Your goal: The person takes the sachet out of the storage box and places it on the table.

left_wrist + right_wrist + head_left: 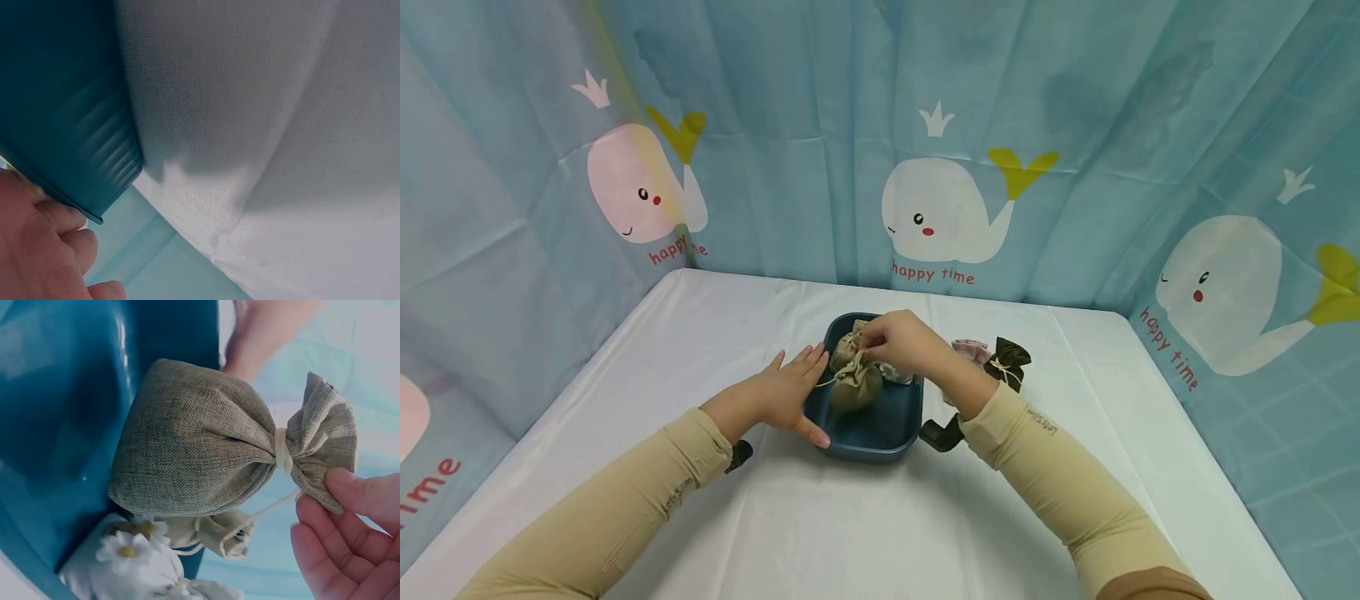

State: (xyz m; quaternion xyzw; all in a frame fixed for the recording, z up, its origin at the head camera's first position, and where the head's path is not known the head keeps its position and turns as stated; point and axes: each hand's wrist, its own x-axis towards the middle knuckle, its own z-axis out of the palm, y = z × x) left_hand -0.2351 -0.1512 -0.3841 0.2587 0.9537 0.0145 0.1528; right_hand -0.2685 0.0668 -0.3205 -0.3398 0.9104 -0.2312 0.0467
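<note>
A dark blue plastic basin (pixel 868 455) stands on the white table. My left hand (pixel 784 393) rests along its left rim with the fingers spread and straight. Over the basin, my right hand (pixel 901 340) pinches the gathered top of an olive-grey cloth sachet (pixel 194 437) between thumb and fingers. A pale cord ties that sachet's neck, and its full body hangs inside the basin. Beyond it in the basin lies a beige sachet (pixel 844 353). A white sachet (pixel 140 565) with daisies lies beside them, partly hidden by my right hand in the head view.
To the right of the basin, a dark brown pouch (pixel 1011 360) and a pink pouch (pixel 972 350) lie on the table, partly behind my right forearm. A light blue curtain (pixel 790 200) printed with whales hangs around the table's back and sides.
</note>
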